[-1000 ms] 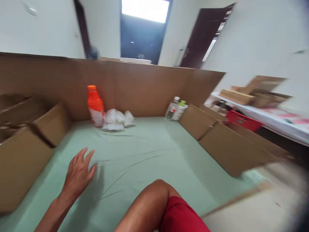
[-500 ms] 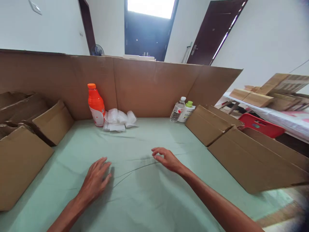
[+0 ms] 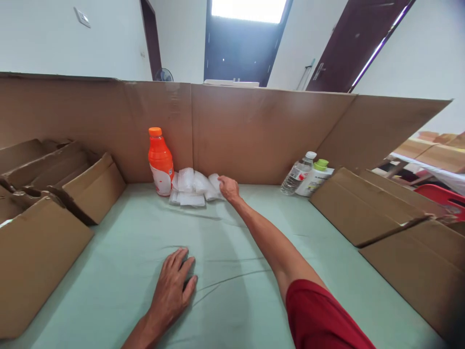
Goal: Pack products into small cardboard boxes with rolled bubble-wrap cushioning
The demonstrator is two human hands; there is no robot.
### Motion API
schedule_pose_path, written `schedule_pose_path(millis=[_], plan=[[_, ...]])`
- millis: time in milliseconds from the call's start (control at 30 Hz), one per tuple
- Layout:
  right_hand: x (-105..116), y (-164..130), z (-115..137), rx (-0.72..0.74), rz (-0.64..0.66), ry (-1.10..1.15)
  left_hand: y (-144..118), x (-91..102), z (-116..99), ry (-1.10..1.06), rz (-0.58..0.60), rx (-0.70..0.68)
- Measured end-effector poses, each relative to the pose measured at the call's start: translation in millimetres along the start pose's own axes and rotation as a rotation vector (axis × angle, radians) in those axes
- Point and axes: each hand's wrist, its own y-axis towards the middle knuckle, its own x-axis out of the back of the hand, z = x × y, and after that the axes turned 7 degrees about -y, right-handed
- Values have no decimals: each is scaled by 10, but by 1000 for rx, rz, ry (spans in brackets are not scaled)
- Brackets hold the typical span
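Green sheet [image 3: 254, 291] | right hand [image 3: 228, 187] closing on plastic packets [image 3: 192, 186] | left hand [image 3: 172, 291] flat, empty

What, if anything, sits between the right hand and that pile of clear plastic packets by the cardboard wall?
Nothing visible does. The right hand is already at the right end of the pile of clear plastic packets, fingers on or right against it. The orange plastic bottle stands on the pile's far left side. The left hand rests flat on the green cloth.

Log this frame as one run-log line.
right hand: touching white plastic packets | left hand: flat on green cloth | orange bottle: upright beside packets
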Motion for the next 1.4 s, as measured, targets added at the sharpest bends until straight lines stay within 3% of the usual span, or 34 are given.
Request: schedule_pose_path(millis=[67,133,267,400,533,667,733,833,900,967,1067,1133,1167,1233,1400], plan=[[94,-55,-56,-60,-75,80,-4,-13,11,-38,-6,23],[274,-286,-161,-107,-127,180,-12,-11,22,-94,-30,62],[710,-1103,-351,-155,-123,388,39,121,-33,-289,-138,206],[1025,-1902,-336,-134,-4,545,232,440,-278,-689,-141,474],[1143,-2451,-239,-84,169,610,334,666,-588,-1239,39,781],[978,-2810,-259,-71,285,602,167,569,-814,-1469,365,1073],[852,-2902,-306,-93,264,577,42,445,-895,-1480,468,1066],[874,-2896,-407,-119,194,502,-93,269,-949,-1385,466,942],[1164,-2815,-518,-112,103,430,-125,197,-909,-1262,371,885],[1664,-2743,-664,-98,-43,344,-128,181,-822,-1137,305,864],[2460,-2772,-868,-96,-226,224,-157,283,-740,-958,274,864],[2741,-2861,-949,-96,-238,182,-209,419,-795,-880,282,857],[2768,-2908,-967,-75,-225,137,-232,489,-849,-869,294,859],[2621,-2999,-945,36,-98,22,-259,596,-966,-940,276,830],[1744,-3193,-614,361,434,-17,-392,638,-1135,-975,254,920]])
